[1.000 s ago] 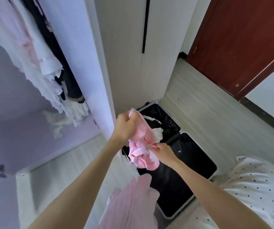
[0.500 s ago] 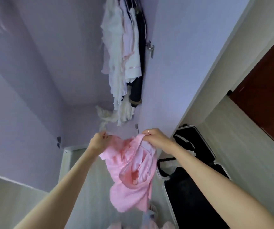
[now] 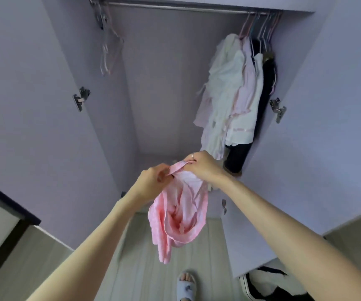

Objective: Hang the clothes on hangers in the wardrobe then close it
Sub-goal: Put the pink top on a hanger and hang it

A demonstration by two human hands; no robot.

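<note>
Between both hands [image 3: 176, 175], crumpled pink textured garment [image 3: 179, 216].

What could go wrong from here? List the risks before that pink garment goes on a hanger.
1. Both the left hand and right hand only pinch the pink garment at its top edge; bunched below, it could slip or go on twisted.
2. The empty hangers hang at the rod's far left, so one hand must let go to fetch one.
3. The suitcase lies open by the feet, a possible trip.
</note>
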